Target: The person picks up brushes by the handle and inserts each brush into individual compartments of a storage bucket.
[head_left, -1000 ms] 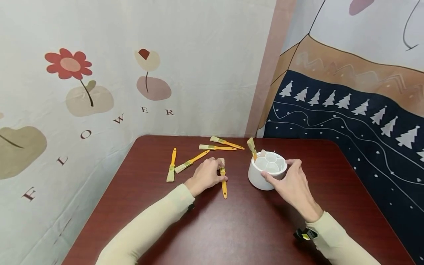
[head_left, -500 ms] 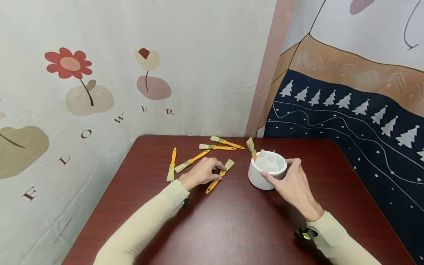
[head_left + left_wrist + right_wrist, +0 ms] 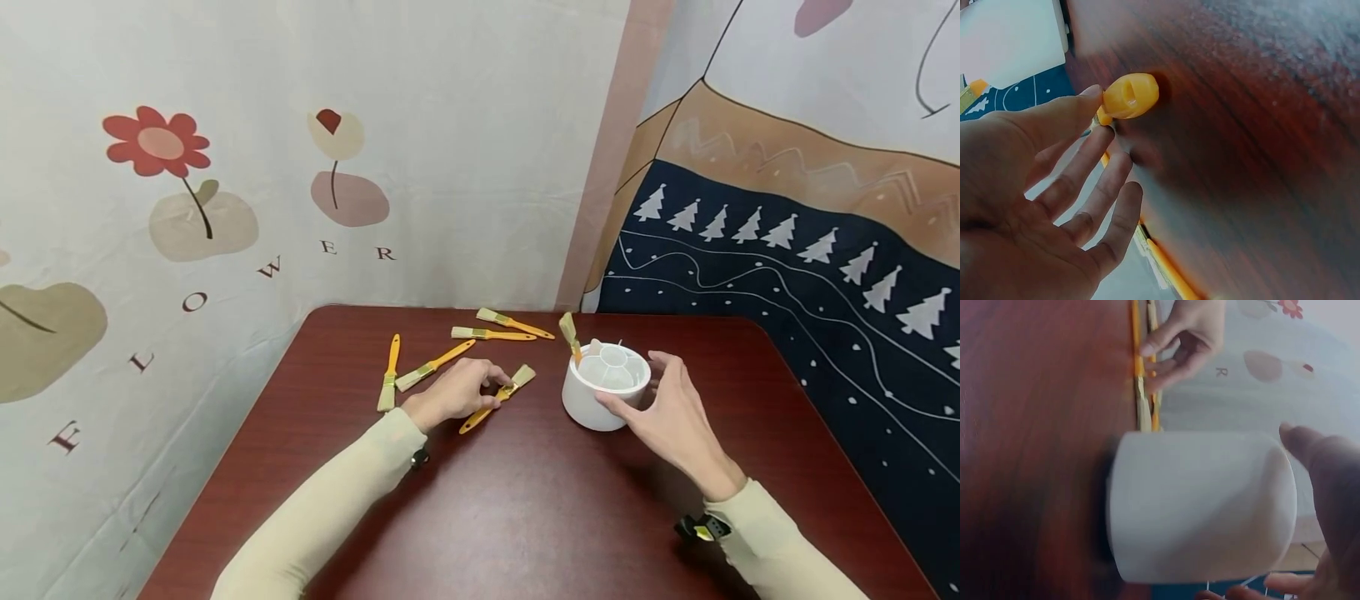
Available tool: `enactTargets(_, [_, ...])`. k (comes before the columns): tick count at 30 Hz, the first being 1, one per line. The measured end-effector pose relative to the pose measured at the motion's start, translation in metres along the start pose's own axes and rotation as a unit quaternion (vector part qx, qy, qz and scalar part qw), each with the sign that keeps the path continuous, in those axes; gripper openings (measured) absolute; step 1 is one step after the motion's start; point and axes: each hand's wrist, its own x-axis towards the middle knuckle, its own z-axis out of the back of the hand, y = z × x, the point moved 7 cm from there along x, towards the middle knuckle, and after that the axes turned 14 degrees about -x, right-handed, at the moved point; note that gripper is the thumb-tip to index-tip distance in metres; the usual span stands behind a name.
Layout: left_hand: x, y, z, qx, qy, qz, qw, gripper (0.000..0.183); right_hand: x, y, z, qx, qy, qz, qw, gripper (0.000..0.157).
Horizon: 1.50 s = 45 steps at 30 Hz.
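Observation:
My left hand (image 3: 453, 392) pinches a flat paintbrush (image 3: 474, 421) around the middle, with thumb and index finger. Its pale bristles point to the far right and its yellow handle end toward the near left. In the left wrist view, the yellow handle (image 3: 1134, 95) shows end-on at the thumb tip, the other fingers loosely bent. A round white divided pot (image 3: 592, 408) stands on the table, one paintbrush (image 3: 569, 331) upright in it, bristles up. Beside the pot is my right hand (image 3: 678, 421), fingers parted; in the right wrist view, its thumb (image 3: 1310, 447) is off the pot wall.
Several more yellow-handled brushes lie beyond and left of my left hand, among them an upright-pointing brush (image 3: 390, 367), a slanted brush (image 3: 442, 360) and a far brush (image 3: 498, 335). The red-brown table (image 3: 525, 517) ends against a printed curtain (image 3: 465, 167).
The paintbrush in my left hand has turned, bristles swinging right and handle end left, as the hand moved slightly left. My right hand has come off the pot and shifted slightly right.

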Motion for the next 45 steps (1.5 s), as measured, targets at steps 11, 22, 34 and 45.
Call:
enactTargets(11, [0.001,-0.006,0.0,0.001,-0.087,0.025,0.9959,0.035,0.027,-0.028,0.003,0.024,0.046,0.082,0.995,0.112])
enactTargets(22, [0.009,-0.009,-0.006,0.046,-0.098,0.056,0.9926,0.034,0.049,-0.034,0.004,0.072,0.15,0.128,0.978,0.092])
enactTargets(34, [0.015,-0.01,-0.008,0.018,-0.098,0.079,0.992,0.024,0.059,-0.036,0.002,0.094,0.185,0.167,0.964,0.084])
enactTargets(45, [0.013,-0.01,-0.008,0.025,-0.103,0.09,0.9903,0.023,0.055,-0.038,0.0,0.074,0.169,0.155,0.971,0.084])
